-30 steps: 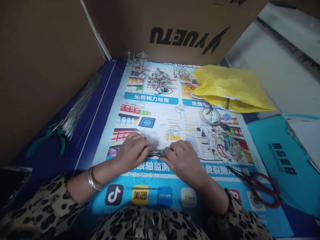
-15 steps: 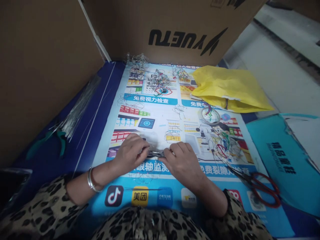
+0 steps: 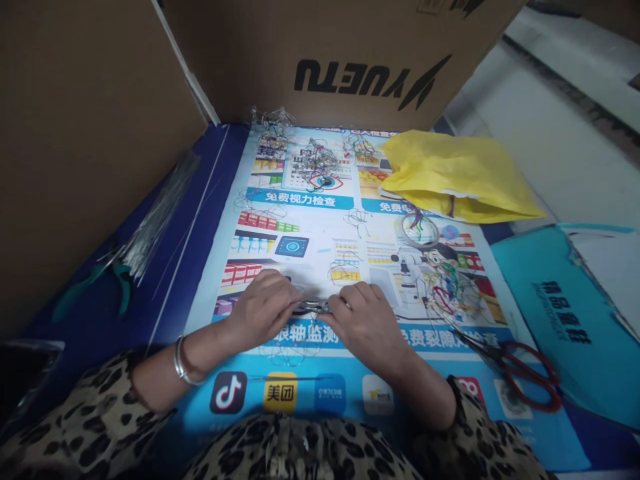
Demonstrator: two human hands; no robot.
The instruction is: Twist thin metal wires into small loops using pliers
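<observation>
Between my hands, above the printed poster, is a small bundle of thin silvery wire. My left hand pinches its left end, with a silver bangle on the wrist. On its right end, my right hand has its fingers closed. The fingertips cover both ends, and the bundle's exact shape is too small to tell. Just below the hands, a loose loop of fine wire lies on the poster.
Red-handled scissors and a colored wire tangle lie right, beside a teal card. Behind are a tape roll, a yellow bag and a cardboard box. Green-handled pliers and straight wires lie left.
My left fingers have shifted slightly at the left end of the bundle. My right hand is nearly where it was, and the whole view has moved a little.
</observation>
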